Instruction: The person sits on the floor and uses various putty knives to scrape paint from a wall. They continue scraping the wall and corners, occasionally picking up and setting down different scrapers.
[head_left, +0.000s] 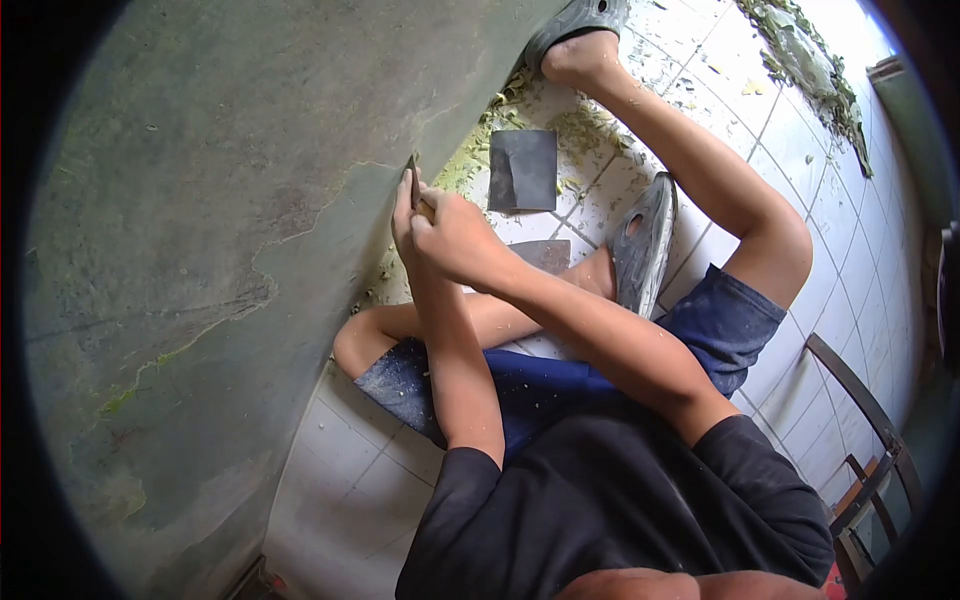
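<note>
My right hand (458, 240) is closed around the handle of a scraper (415, 180), with a yellowish-brown bit of the handle showing at the fist. Its thin dark blade points up along the wall, and the tip is at the edge of a peeled patch. My left hand (402, 215) is pressed to the scraper from the wall side, fingers along the blade; part of its grip is hidden. The grey-green wall (200, 180) has ragged lighter lines where its coating has come away.
A dark sheet of sandpaper (523, 170) lies on the white tiled floor (360, 480) among green-white flakes. Another grey sheet (540, 255) is partly under my leg. A heap of peelings (810, 65) lies at upper right. A dark metal frame (865, 400) stands at right.
</note>
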